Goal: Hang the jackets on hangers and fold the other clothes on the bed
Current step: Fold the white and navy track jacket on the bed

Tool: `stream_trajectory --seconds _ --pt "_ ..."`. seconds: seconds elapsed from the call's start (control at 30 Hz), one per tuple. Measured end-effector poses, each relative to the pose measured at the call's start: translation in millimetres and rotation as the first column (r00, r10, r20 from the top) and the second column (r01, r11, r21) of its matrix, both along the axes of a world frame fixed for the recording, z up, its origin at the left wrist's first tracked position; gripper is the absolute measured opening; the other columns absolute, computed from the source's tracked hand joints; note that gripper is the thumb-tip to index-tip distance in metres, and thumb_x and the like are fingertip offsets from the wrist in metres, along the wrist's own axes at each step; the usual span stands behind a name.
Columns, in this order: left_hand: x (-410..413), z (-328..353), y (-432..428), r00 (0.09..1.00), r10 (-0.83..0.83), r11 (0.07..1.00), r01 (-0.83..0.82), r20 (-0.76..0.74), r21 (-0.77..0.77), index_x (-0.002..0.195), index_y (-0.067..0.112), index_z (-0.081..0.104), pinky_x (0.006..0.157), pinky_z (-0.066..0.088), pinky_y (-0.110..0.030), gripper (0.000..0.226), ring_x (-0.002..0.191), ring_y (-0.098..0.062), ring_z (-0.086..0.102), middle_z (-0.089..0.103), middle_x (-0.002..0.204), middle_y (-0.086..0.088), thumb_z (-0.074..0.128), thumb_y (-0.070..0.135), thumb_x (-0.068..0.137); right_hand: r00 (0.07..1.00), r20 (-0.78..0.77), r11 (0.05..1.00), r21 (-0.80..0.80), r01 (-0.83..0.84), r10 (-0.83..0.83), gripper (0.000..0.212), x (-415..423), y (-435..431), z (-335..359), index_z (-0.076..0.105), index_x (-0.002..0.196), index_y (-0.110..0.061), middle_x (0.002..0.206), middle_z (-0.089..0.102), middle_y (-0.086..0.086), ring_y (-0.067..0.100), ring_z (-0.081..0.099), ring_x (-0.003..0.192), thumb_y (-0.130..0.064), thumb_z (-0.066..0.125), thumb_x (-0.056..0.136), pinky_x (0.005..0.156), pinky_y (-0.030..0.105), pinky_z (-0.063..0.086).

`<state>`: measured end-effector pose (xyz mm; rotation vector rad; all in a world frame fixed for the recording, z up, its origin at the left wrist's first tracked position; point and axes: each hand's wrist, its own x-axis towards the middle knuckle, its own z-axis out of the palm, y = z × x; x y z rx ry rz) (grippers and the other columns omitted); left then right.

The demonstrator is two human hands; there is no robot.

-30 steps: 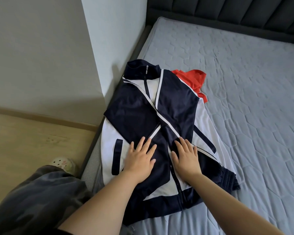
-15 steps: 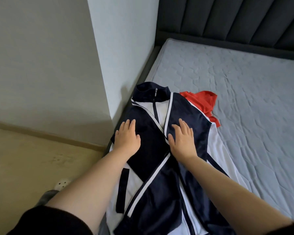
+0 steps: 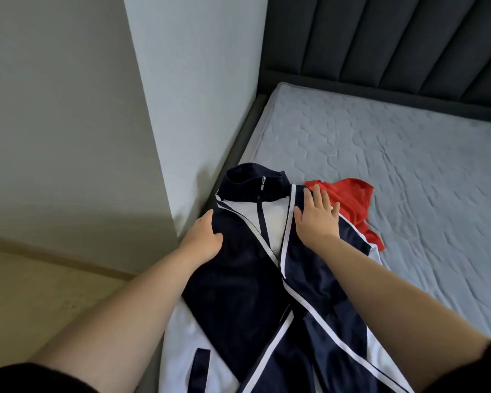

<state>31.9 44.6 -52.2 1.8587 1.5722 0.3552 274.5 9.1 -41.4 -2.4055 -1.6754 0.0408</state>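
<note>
A: How was the right hand (image 3: 316,222) placed?

B: Flat, palm down, fingers (image 3: 317,195) spread and straight. It pressed on the jacket (image 3: 270,219) at the shoulder nearer the middle of the bed, holding nothing.

A: And the left hand (image 3: 203,241)?

B: It lay on the opposite shoulder, at the jacket's outer edge, with the thumb on top of the cloth. The fingers dipped over that edge and out of sight, so I could not tell whether they gripped the fabric or only rested on it.

A: Where was the jacket itself?

B: Front up along the side of the bed (image 3: 380,154) next to the wall (image 3: 196,80), its collar (image 3: 247,180) pointing toward the headboard (image 3: 380,38). It was navy and white. Its sleeves (image 3: 238,293) lay crossed over the chest.

A: Anything else on the mattress?

B: A red garment (image 3: 352,199), crumpled, partly tucked under the jacket's shoulder just beyond the right hand's fingertips. On the far side of the wall corner, a strip of light floor (image 3: 40,293) showed below the left forearm.
</note>
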Motion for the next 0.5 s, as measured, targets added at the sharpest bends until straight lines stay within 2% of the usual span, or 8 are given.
stream_trajectory --seconds 0.07,0.13,0.33,0.5 --pt "8.8 -4.8 4.1 0.999 -0.008 1.000 0.008 0.039 0.006 0.150 0.020 0.014 0.100 0.037 -0.032 0.065 0.131 -0.024 0.039 0.026 0.154 -0.001 0.042 0.014 0.092 1.000 -0.011 0.991 -0.136 0.021 -0.022 0.062 7.8 5.6 -17.2 0.004 0.151 -0.015 0.159 -0.006 0.007 0.025 -0.007 0.146 -0.046 0.020 0.100 0.115 0.048 -0.004" --pt "18.3 -11.8 6.6 0.997 -0.014 1.000 0.012 0.077 0.027 0.150 0.020 0.016 0.103 0.037 -0.034 0.064 0.133 -0.023 0.037 0.025 0.153 -0.003 0.043 0.014 0.093 0.999 -0.030 0.982 -0.189 0.027 -0.033 0.064 8.9 8.0 -37.7 0.002 0.151 -0.016 0.159 -0.005 0.006 0.024 -0.007 0.146 -0.049 0.019 0.099 0.115 0.048 -0.003" --pt "37.6 -14.3 38.6 0.984 0.110 0.967 -0.138 0.140 0.216 0.150 0.010 0.012 0.113 0.019 -0.031 0.069 0.143 -0.022 0.018 0.018 0.156 -0.006 0.050 0.011 0.092 0.999 0.018 0.983 -0.178 0.037 -0.034 0.064 7.9 15.1 -80.0 0.004 0.151 -0.014 0.159 -0.001 0.006 0.022 -0.005 0.146 -0.047 0.018 0.098 0.115 0.045 -0.003" --pt "54.1 8.7 81.4 0.983 0.033 0.966 -0.078 0.182 0.247 0.151 0.014 0.007 0.111 0.028 -0.037 0.087 0.138 -0.024 0.027 0.030 0.150 -0.009 0.062 0.013 0.084 0.999 0.043 0.976 -0.216 0.033 -0.024 0.064 7.0 19.7 -88.2 0.001 0.151 -0.012 0.159 -0.004 0.007 0.022 -0.007 0.146 -0.047 0.016 0.099 0.115 0.045 -0.005"
